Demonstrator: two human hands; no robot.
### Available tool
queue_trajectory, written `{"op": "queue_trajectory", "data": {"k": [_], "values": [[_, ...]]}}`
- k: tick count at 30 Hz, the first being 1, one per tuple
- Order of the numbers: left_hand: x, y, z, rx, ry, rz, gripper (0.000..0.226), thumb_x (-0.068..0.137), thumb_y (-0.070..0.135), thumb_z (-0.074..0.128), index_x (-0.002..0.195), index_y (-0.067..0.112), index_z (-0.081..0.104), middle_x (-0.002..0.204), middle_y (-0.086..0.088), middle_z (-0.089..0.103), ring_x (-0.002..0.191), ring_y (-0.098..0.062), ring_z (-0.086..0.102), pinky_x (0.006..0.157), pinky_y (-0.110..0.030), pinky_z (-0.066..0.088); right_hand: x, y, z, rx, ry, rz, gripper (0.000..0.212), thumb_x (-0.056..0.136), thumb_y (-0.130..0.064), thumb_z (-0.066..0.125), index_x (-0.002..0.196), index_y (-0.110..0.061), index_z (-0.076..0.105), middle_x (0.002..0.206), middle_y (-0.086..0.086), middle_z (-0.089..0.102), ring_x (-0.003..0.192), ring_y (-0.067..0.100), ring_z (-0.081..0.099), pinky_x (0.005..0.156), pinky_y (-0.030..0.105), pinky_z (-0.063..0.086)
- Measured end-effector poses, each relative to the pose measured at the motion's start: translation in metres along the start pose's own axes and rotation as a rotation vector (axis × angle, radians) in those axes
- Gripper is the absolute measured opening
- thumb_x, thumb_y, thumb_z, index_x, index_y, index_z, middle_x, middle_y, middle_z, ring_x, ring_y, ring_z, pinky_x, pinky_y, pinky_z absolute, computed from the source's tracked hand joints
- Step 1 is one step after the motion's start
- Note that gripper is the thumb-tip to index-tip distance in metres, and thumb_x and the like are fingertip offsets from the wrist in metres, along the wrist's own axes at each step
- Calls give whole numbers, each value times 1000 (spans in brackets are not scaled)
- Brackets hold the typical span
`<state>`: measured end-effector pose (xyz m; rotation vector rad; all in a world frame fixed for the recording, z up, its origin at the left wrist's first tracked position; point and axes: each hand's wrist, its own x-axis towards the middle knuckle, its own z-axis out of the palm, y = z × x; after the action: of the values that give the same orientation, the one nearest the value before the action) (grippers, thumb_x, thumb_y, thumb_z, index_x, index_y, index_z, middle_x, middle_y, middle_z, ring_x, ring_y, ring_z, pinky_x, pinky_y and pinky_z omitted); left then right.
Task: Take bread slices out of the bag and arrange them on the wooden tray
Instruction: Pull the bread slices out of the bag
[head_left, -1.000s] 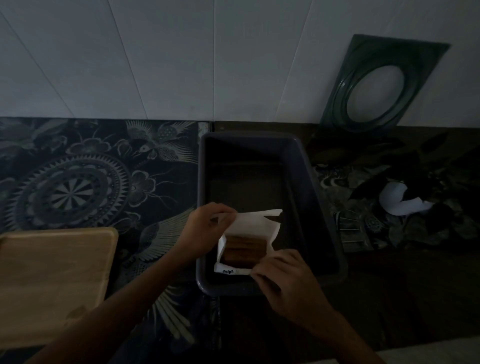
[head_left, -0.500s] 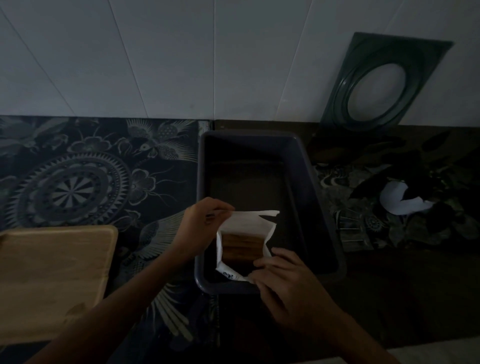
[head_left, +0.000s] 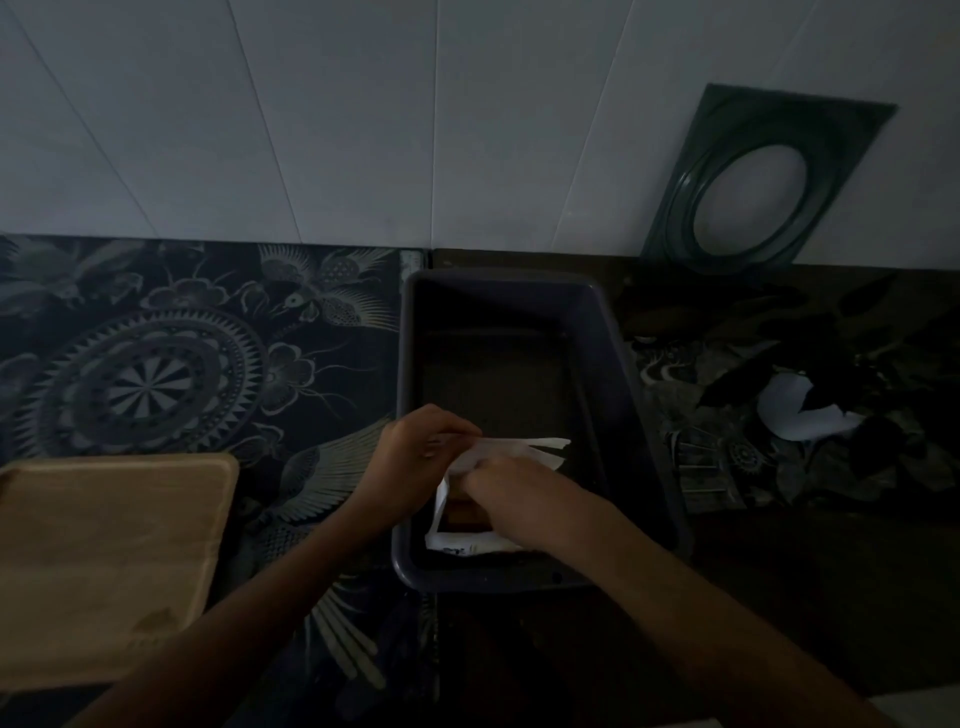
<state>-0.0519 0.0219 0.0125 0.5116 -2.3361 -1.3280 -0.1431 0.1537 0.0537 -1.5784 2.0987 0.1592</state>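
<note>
A white bread bag (head_left: 524, 448) lies in the near end of a dark plastic tub (head_left: 613, 364). Brown bread slices (head_left: 467, 517) show through the bag's open mouth. My left hand (head_left: 415, 457) pinches the bag's upper left edge. My right hand (head_left: 524, 499) reaches over the bag's mouth with its fingers down inside it; whether they grip a slice is hidden. The wooden tray (head_left: 109, 561) lies bare at the left, well apart from both hands.
A dark patterned cloth (head_left: 182, 353) covers the counter under the tray and tub. A dark green frame with an oval hole (head_left: 758, 187) leans on the white wall at back right. A white scrap (head_left: 795, 410) lies among dark clutter on the right.
My right hand has moved from the bag's near corner up over its mouth and into the opening. The left hand keeps its hold on the bag's edge.
</note>
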Motion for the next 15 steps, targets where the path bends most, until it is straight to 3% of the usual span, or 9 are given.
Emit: {"op": "queue_trajectory", "data": {"k": [3, 5, 7, 11, 15], "values": [[1, 0, -2, 15, 4, 17, 12, 89, 10, 71, 96, 15, 79, 95, 5, 72, 90, -3, 69, 80, -16, 55, 7, -3, 0, 21, -58, 79, 28, 100, -14, 55, 123, -2, 64, 121, 20, 66, 110, 38, 63, 88, 42, 49], [1, 0, -3, 13, 0, 26, 12, 89, 10, 71, 97, 16, 79, 96, 5, 72, 91, -4, 69, 80, -15, 54, 14, -7, 5, -39, -206, 111, 39, 101, -22, 55, 135, -2, 57, 132, 18, 62, 120, 34, 59, 99, 40, 45], [0, -1, -3, 14, -1, 39, 13, 90, 10, 71, 97, 17, 79, 96, 6, 72, 91, -3, 69, 80, -12, 52, 20, -8, 16, -81, -281, 128, 59, 101, -33, 51, 149, -1, 38, 146, 19, 52, 130, 35, 52, 109, 43, 40], [2, -3, -3, 28, -3, 47, 14, 90, 11, 71, 98, 18, 79, 94, 13, 69, 90, -1, 68, 78, -7, 50, 30, -3, 43, -92, -271, 205, 84, 102, -46, 46, 160, -7, 0, 163, 25, 21, 146, 43, 31, 118, 58, 28], [2, -4, -3, 6, -6, 35, 13, 90, 11, 71, 98, 17, 79, 96, 9, 71, 90, -4, 70, 79, -13, 54, 39, -3, 60, -54, -243, 274, 85, 103, -51, 36, 160, -7, -10, 165, 28, 9, 150, 46, 19, 121, 61, 18]]}}
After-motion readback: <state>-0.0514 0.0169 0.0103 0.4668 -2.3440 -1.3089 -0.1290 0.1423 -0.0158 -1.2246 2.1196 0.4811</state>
